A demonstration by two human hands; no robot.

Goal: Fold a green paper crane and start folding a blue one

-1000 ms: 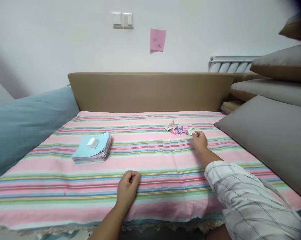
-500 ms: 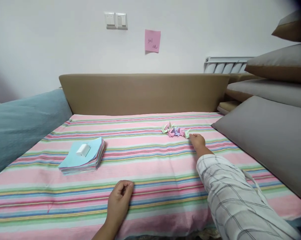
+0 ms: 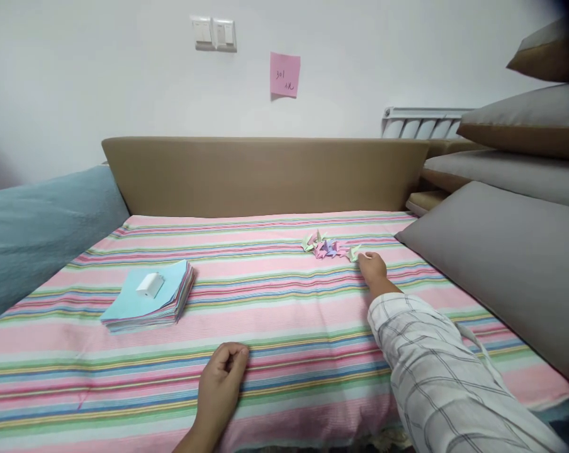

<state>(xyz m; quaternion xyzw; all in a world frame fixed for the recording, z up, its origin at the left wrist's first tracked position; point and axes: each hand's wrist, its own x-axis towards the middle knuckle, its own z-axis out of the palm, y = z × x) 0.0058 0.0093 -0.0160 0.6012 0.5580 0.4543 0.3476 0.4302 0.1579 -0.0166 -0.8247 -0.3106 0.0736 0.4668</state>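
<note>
Head view: my right hand [image 3: 374, 268] pinched the right edge of a pale green paper bird [image 3: 353, 255], right end of the folded-paper row [image 3: 330, 249] on the striped cloth [image 3: 284, 308]. Left hand [image 3: 219, 377] nearer me, fingers curled in, thumb against them.

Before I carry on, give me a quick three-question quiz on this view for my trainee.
1. Which hand is at the rightmost folded paper?
2. True or false: the left hand is apart from the paper stack.
3. What sits on top of that stack? A) a pink note; B) a white block; C) a pillow.

Key: 1. the right hand; 2. true; 3. B.
</note>
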